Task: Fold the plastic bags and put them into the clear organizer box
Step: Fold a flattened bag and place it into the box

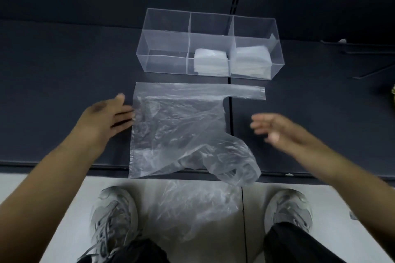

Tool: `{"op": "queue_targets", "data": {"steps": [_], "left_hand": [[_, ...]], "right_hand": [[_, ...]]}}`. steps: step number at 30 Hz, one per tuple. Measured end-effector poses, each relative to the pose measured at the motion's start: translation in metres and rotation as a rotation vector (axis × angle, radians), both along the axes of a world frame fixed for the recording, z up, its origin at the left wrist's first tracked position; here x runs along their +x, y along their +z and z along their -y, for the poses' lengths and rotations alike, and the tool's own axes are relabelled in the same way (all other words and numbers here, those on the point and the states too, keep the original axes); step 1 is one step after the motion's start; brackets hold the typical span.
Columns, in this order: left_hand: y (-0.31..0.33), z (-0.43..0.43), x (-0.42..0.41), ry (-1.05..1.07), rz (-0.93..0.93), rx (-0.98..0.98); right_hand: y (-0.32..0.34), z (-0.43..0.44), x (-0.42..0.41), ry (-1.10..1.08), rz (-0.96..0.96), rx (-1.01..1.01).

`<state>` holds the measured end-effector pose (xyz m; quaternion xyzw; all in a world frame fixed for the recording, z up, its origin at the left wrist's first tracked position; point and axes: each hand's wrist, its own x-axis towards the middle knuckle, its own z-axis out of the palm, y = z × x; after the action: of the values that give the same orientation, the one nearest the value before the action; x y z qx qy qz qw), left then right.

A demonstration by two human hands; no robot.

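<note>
Head view: a clear plastic bag (177, 126) lies spread on the dark surface (64, 70), just in front of the clear organizer box (162, 57). Its far handle (245, 92) is stretched flat to the right, while its near handle (237, 166) is crumpled and droops over the front edge. The left hand (106, 115) rests at the bag's left edge with straight fingers (124, 116) touching the film, grasping nothing. The right hand (275, 128) hovers blurred and well to the right of the bag, its fingers loose and empty. In the box, the middle stack (210, 62) and the right stack (250, 60) of folded bags fill two compartments, and the left one looks free.

To fold well, I would first pull the crumpled handle out flat, press air toward the open end, then fold lengthwise with edges aligned while the left hand pins the slippery film. A second bag (192, 209) lies on the floor between grey shoes (113, 215).

No brand, label or writing can be read
</note>
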<state>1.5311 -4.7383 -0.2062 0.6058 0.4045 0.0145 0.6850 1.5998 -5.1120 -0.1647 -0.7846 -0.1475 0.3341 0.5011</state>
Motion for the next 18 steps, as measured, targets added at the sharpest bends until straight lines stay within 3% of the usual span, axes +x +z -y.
{"op": "queue_targets", "data": {"steps": [2,4,6,8,13,18], "left_hand": [[-0.007,0.014,-0.032,-0.001,0.022,0.383],[-0.015,0.036,-0.057,-0.221,0.056,0.865],[-0.023,0.056,-0.069,-0.499,0.075,1.087],[-0.032,0.068,-0.074,-0.715,-0.027,1.253],[-0.040,0.069,-0.074,-0.908,-0.175,1.455],[-0.038,0.070,-0.074,-0.954,-0.213,1.450]], "right_hand": [[-0.001,-0.003,-0.031,0.083,-0.004,-0.077],[-0.009,-0.013,-0.053,0.020,0.065,-0.159],[-0.020,-0.023,-0.063,-0.112,0.198,-0.201],[-0.031,-0.024,-0.060,-0.235,0.369,-0.279],[-0.048,0.005,-0.039,-0.535,0.568,-0.432],[-0.053,0.012,-0.046,-0.450,0.568,-0.523]]}}
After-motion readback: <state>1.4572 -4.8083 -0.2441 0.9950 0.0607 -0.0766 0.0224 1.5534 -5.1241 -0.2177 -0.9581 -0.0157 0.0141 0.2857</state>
